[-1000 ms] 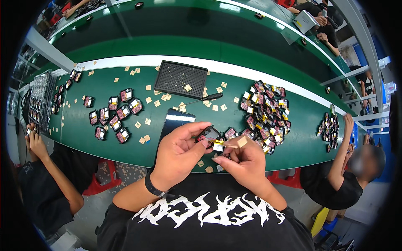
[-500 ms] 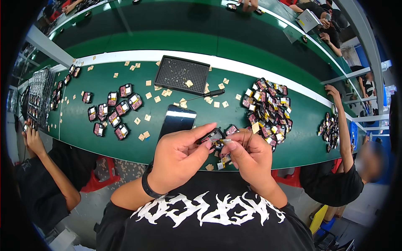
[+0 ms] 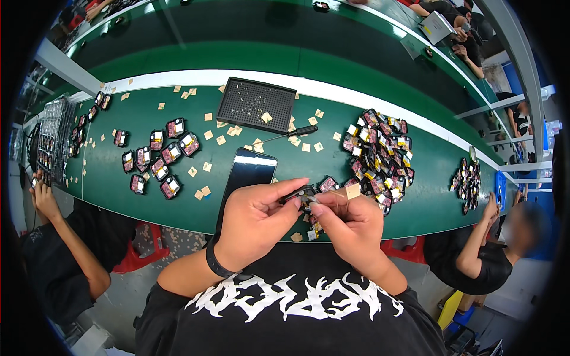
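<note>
Over the front edge of the table, my left hand (image 3: 252, 216) is closed around a small black electronic casing (image 3: 301, 192), held between thumb and fingers. Against that casing, the thumb and index finger of my right hand (image 3: 355, 225) pinch a small silvery part (image 3: 311, 199), mostly hidden by the fingertips. A tan square of paper (image 3: 353, 190) sits at the back of the right fingers; whether it sticks there or is gripped I cannot tell. Behind my left hand lies a dark phone (image 3: 252, 172).
Open casings with circuit boards (image 3: 171, 153) lie scattered at left; a dense heap of them (image 3: 383, 157) stands at right. A black perforated tray (image 3: 256, 105), a screwdriver (image 3: 304, 131) and loose tan squares fill the middle back. Co-workers sit on both sides.
My right fingertips have moved slightly left, closer in against the casing, and the silvery part shows less. At right, the co-worker's outstretched arm has drawn back from the far edge.
</note>
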`<control>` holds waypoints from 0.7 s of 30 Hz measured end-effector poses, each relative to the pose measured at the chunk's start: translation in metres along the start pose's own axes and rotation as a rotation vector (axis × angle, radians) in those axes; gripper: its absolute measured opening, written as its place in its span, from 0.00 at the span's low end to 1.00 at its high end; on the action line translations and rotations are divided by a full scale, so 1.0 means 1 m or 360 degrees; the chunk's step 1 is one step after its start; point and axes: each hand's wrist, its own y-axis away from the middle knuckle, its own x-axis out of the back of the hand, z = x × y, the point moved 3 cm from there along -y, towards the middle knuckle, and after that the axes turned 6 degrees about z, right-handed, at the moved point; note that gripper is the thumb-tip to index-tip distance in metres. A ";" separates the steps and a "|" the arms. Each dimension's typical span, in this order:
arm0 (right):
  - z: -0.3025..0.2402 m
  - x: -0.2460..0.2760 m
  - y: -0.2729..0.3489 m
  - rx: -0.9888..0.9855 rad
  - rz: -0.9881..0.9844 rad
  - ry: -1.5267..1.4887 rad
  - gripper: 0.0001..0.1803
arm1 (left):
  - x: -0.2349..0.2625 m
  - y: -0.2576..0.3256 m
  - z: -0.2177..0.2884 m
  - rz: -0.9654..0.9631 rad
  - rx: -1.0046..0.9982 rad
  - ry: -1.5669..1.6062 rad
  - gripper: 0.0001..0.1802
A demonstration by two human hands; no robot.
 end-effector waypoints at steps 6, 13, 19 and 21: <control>-0.001 -0.003 -0.003 0.0182 0.0037 0.0116 0.08 | -0.001 -0.001 0.001 -0.0028 -0.0064 -0.0131 0.19; 0.010 -0.010 -0.001 -0.0012 0.0077 -0.0525 0.09 | 0.003 0.002 0.001 -0.0064 -0.0389 -0.0261 0.23; 0.012 -0.006 -0.006 -0.0417 -0.0009 -0.0632 0.15 | 0.007 0.004 0.009 -0.0292 -0.0392 -0.0393 0.23; 0.012 -0.004 -0.007 -0.0466 -0.0048 -0.0612 0.14 | 0.008 0.004 0.008 -0.0314 -0.0356 -0.0364 0.23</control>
